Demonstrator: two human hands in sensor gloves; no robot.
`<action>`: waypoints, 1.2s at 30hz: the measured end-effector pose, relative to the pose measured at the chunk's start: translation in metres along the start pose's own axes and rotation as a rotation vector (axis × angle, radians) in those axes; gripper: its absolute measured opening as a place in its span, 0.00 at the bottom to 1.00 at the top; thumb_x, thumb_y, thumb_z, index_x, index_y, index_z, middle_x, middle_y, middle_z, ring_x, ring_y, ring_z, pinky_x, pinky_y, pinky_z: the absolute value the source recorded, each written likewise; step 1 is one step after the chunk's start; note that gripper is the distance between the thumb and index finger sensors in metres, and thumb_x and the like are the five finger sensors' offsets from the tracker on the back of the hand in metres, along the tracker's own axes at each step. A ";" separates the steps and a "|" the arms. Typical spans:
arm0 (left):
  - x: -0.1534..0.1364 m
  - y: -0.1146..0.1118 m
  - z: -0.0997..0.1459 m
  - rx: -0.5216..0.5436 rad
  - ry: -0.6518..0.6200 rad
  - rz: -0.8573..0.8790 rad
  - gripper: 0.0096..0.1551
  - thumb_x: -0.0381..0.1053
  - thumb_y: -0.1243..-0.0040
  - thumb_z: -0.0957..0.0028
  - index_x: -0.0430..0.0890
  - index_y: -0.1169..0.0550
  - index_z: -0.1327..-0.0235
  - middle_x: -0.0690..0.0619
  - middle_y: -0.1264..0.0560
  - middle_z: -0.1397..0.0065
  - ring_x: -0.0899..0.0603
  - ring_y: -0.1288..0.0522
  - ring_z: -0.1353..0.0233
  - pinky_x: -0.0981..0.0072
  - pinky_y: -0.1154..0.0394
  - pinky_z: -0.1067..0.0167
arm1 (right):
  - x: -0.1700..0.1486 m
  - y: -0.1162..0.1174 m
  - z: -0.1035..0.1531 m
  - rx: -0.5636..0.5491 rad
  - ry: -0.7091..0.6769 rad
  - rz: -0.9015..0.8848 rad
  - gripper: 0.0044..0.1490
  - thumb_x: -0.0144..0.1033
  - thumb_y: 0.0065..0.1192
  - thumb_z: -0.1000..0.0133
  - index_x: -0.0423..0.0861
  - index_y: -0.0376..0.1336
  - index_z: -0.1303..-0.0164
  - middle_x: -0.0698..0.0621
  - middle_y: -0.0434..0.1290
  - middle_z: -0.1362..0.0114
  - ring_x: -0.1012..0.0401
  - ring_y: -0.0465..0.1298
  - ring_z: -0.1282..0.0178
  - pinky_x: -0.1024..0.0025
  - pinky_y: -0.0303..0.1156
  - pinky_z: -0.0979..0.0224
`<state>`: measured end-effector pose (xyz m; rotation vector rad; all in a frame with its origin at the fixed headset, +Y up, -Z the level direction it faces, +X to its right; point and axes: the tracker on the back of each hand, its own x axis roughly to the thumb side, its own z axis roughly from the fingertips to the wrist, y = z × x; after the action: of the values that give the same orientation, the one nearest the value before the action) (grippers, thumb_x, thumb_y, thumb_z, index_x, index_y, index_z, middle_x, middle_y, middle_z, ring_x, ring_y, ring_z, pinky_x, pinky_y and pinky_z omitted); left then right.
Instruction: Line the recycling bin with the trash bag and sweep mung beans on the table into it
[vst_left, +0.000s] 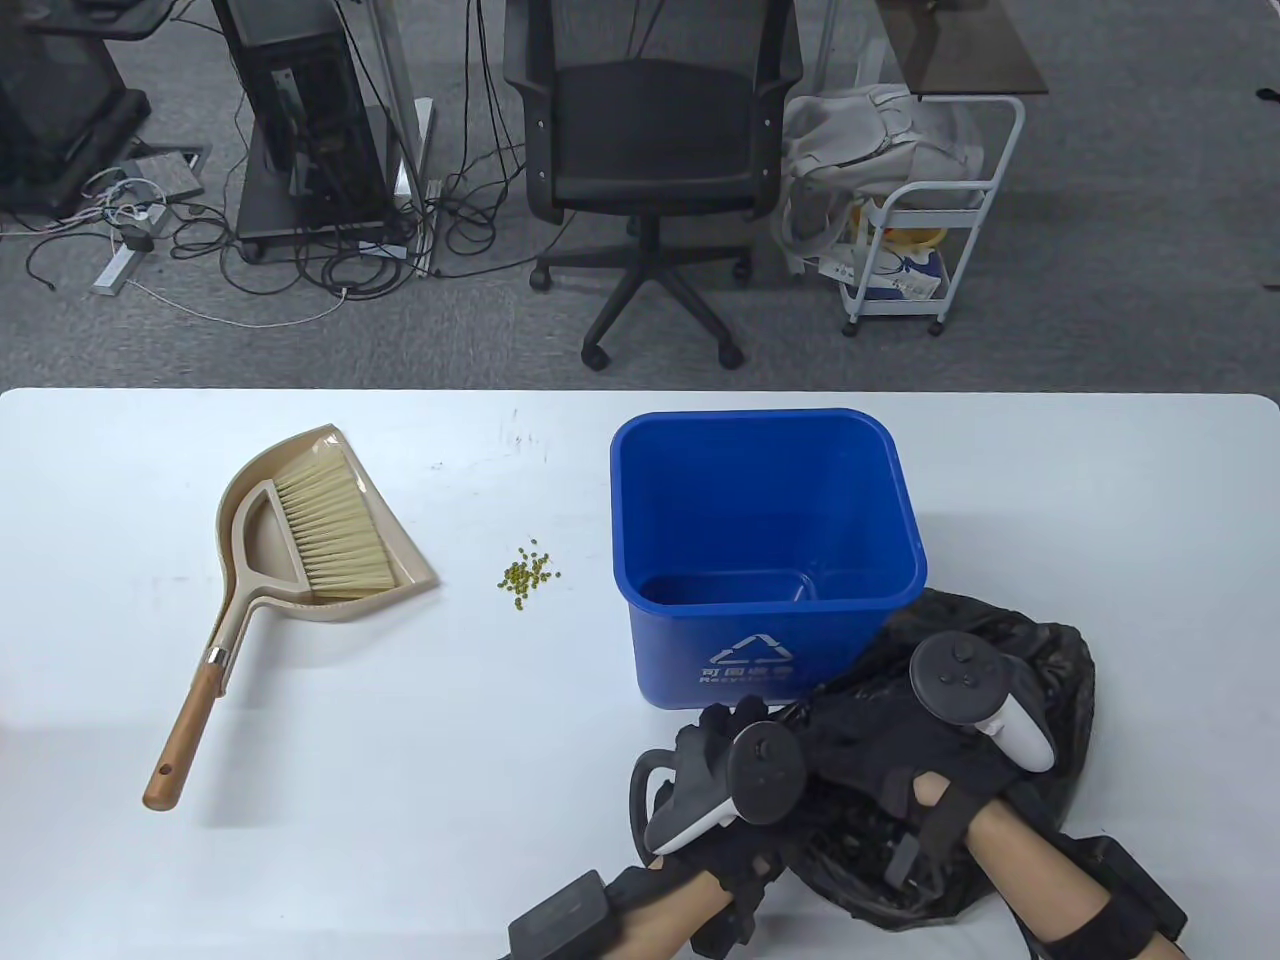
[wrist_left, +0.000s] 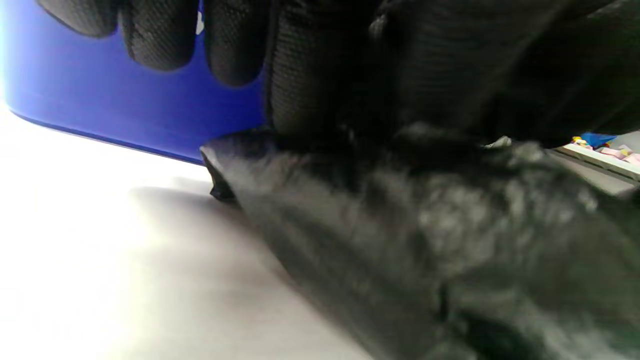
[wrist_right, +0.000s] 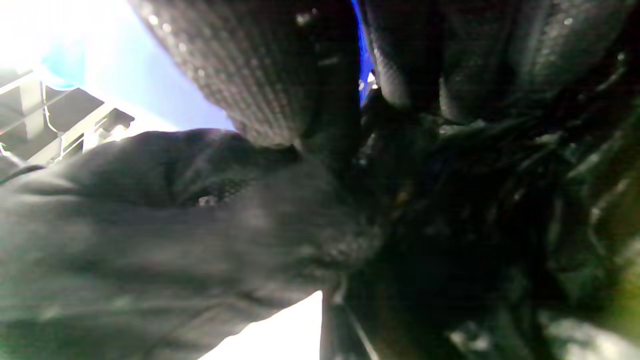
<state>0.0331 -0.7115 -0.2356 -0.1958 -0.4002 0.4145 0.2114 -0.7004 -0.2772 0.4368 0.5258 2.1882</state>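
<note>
On the left of the white desk (vst_left: 420, 800) lies the beige dustpan (vst_left: 255, 520) with the brush (vst_left: 330, 530) resting in it, wooden handle toward me. Just right of it sits 1 small cluster of mung beans (vst_left: 527, 575), near the blue recycling bin (vst_left: 765, 550), which stands upright and unlined. In front of the bin, my left hand (vst_left: 725, 770) rests on the crumpled black trash bag (vst_left: 1040, 660); its fingers (wrist_left: 235, 45) hang beside the bin wall, and I cannot tell whether they pinch the plastic. My right hand (vst_left: 900, 760) presses into the bag, its fingers (wrist_right: 280, 75) curled into the folds, clamped on it.
</note>
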 end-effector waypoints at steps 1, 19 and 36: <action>-0.002 0.002 -0.001 0.006 0.007 0.002 0.24 0.50 0.25 0.50 0.31 0.10 0.55 0.27 0.32 0.20 0.12 0.37 0.25 0.15 0.41 0.34 | 0.001 -0.001 0.002 -0.006 -0.007 0.016 0.27 0.33 0.71 0.48 0.32 0.78 0.45 0.20 0.66 0.26 0.24 0.69 0.32 0.29 0.66 0.37; -0.033 0.023 0.014 0.102 0.035 0.004 0.20 0.45 0.24 0.52 0.29 0.09 0.61 0.27 0.31 0.21 0.12 0.37 0.25 0.15 0.40 0.34 | -0.100 -0.115 0.083 -0.394 0.516 0.578 0.48 0.42 0.71 0.48 0.22 0.64 0.26 0.16 0.53 0.21 0.19 0.59 0.28 0.24 0.59 0.34; -0.041 -0.002 0.009 -0.156 0.111 -0.077 0.56 0.71 0.33 0.54 0.22 0.17 0.40 0.22 0.42 0.16 0.09 0.47 0.23 0.12 0.49 0.33 | -0.148 -0.109 0.058 -0.286 0.719 0.515 0.33 0.40 0.73 0.49 0.23 0.76 0.52 0.18 0.54 0.21 0.19 0.54 0.26 0.24 0.57 0.32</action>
<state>-0.0044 -0.7303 -0.2408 -0.3524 -0.3300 0.2951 0.3977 -0.7418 -0.3016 -0.4469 0.4909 2.8577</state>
